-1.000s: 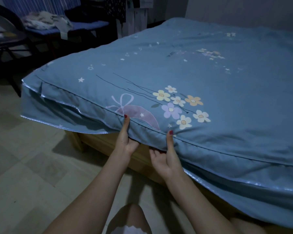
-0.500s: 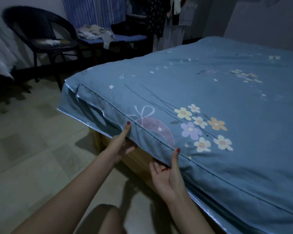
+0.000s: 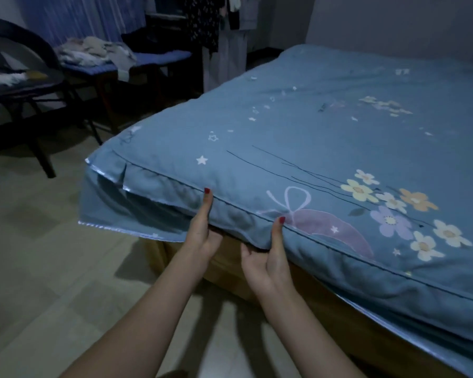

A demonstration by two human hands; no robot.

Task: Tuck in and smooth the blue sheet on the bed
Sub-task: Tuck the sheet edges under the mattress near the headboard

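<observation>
A blue sheet (image 3: 325, 148) printed with flowers, stars and a pink bow covers the mattress. Its side panel hangs loose near the left corner, with a shiny hem (image 3: 115, 230) drooping below. My left hand (image 3: 202, 233) grips the sheet's lower edge at the mattress side, thumb up on the fabric, fingers hidden underneath. My right hand (image 3: 268, 257) holds the same edge a little to the right, thumb pressed against the side panel, fingers tucked under the mattress. The wooden bed frame (image 3: 230, 274) shows below both hands.
A dark round chair (image 3: 25, 77) stands at the left. Behind it a bench (image 3: 137, 61) carries a pile of clothes. Garments hang at the back wall. Pale tiled floor (image 3: 52, 268) lies beside the bed.
Both hands have shifted left along the mattress side toward the corner and taken a new hold on the sheet's edge. The view has shifted too.
</observation>
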